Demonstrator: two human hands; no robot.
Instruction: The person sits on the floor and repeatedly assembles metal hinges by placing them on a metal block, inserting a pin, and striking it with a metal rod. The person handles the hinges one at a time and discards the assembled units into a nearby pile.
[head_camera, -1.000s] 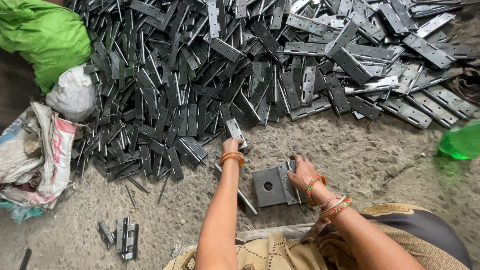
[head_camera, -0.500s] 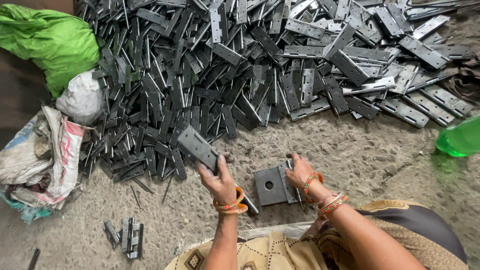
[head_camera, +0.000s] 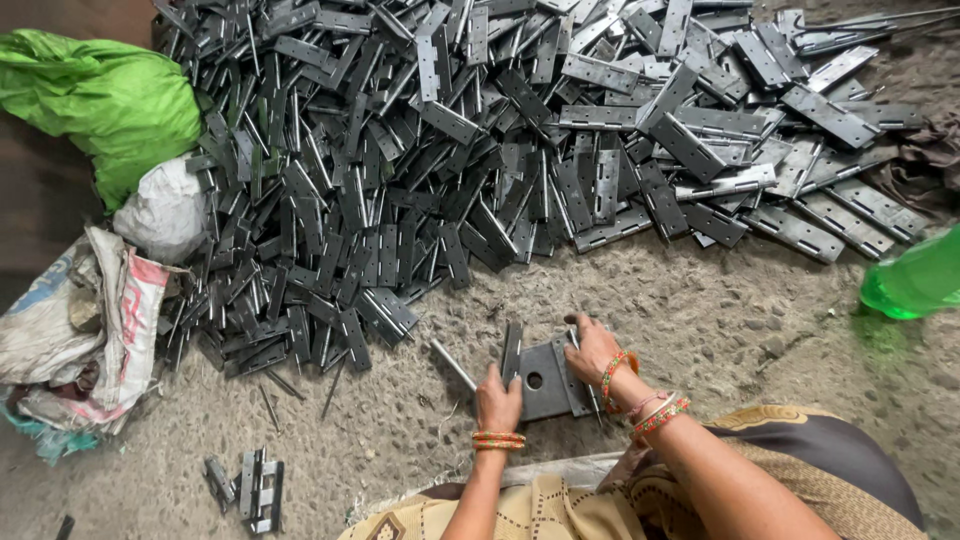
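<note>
A dark grey metal hinge leaf (head_camera: 511, 352) stands on edge, held upright just left of a flat square steel block (head_camera: 545, 380) with one round hole. The block lies on the gritty ground, below the hinge heap.

Green bottle (head_camera: 915, 280) cut off at right edge.

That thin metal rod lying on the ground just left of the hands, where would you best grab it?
Probably at the bare upper-left end of the metal rod, coming from above with a fingertip pinch across it. It lies flat on the gritty ground, slanting down-right toward the left hand, so that far end looks the most open. It is too thin for a full-hand grip.
</note>
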